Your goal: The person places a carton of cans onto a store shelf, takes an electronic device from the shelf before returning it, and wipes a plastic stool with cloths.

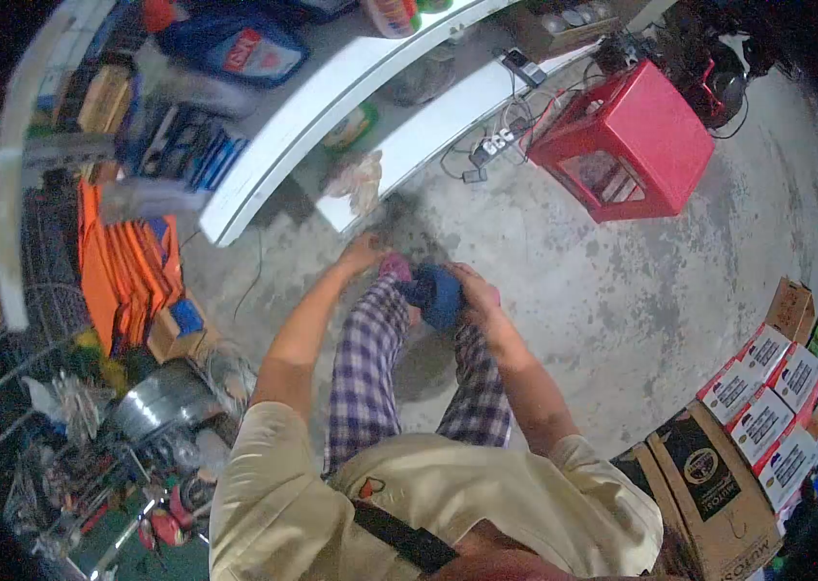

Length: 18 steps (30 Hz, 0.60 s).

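Observation:
Low over the floor, in front of my feet, is a dark blue rounded object (441,296) with a narrower dark part pointing left; its kind is unclear. My right hand (477,292) is closed against its right side. Farther left, my left hand (363,254) reaches down beside pink footwear (393,265) on my left foot. The fingers of that hand are blurred against a dark patch of floor, so what they touch cannot be made out. My checked trousers (365,363) frame the blue object from both sides.
White shelving (283,136) with bottles curves ahead. A red plastic stool (656,140) stands right of a power strip (498,143) with cables. Orange items (128,266) and a wire spool (165,402) are left. Cardboard boxes (709,484) and red-white cartons (757,426) are stacked right.

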### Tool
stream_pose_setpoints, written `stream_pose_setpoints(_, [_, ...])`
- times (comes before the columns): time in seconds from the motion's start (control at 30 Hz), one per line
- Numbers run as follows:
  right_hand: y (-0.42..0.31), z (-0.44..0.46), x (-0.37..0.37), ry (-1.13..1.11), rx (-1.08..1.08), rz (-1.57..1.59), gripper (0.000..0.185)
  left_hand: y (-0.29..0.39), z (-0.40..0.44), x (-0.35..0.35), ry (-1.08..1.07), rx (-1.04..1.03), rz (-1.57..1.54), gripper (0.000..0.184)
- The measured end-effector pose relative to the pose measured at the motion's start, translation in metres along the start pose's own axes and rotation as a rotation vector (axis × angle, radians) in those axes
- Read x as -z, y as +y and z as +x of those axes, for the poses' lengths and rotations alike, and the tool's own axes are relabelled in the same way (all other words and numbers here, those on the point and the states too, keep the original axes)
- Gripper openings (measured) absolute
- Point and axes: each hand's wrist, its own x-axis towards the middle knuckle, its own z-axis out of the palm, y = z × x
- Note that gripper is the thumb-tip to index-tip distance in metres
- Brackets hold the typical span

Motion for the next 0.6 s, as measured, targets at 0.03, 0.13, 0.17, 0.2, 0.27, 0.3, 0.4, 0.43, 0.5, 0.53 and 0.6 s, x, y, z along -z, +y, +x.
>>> stream_pose_setpoints(0.03, [0.004, 0.024, 0.006, 0.009, 0.016, 0.002, 0.023, 0.001, 0.014, -0.001, -0.013, 0.012, 0.017, 0.056])
stream_pose_setpoints(0.13, [0.009, 0.087, 0.009, 0.151, 0.305, 0.017, 0.02, 0.01, 0.047, -0.016, -0.209, 0.08, -0.263, 0.067])
stream_pose_setpoints(0.17, [0.008, 0.105, 0.007, 0.123, 0.375, -0.015, 0.021, 0.023, 0.049, -0.015, -0.302, 0.125, -0.355, 0.074])
stream_pose_setpoints(0.2, [0.003, 0.126, 0.005, 0.09, 0.449, -0.048, 0.021, -0.033, 0.107, -0.043, -0.357, -0.125, -0.407, 0.064])
stream_pose_setpoints(0.27, [-0.021, 0.158, -0.006, 0.081, 0.492, -0.134, 0.022, -0.062, 0.158, -0.044, -0.161, -0.403, -0.311, 0.058])
stream_pose_setpoints(0.3, [-0.037, 0.178, -0.01, 0.113, 0.696, -0.328, 0.024, -0.074, 0.182, -0.045, 0.028, -0.656, -0.21, 0.053])
stream_pose_setpoints(0.4, [-0.087, 0.225, -0.018, 0.08, 0.952, -0.588, 0.037, -0.063, 0.212, -0.005, 0.495, -0.313, 0.191, 0.046])
stream_pose_setpoints(0.43, [-0.104, 0.241, -0.023, 0.093, 1.095, -0.803, 0.045, -0.067, 0.214, 0.003, 0.622, -0.224, 0.333, 0.051])
stream_pose_setpoints(0.5, [-0.121, 0.274, -0.026, 0.064, 1.178, -1.184, 0.062, -0.088, 0.227, 0.002, 0.816, -0.048, 0.326, 0.057])
stream_pose_setpoints(0.53, [-0.133, 0.284, -0.021, 0.088, 1.125, -1.382, 0.064, -0.099, 0.232, 0.003, 0.835, 0.009, 0.332, 0.058])
stream_pose_setpoints(0.6, [-0.167, 0.277, -0.004, 0.121, 1.141, -1.687, 0.064, -0.125, 0.236, -0.007, 0.899, 0.011, 0.301, 0.059])
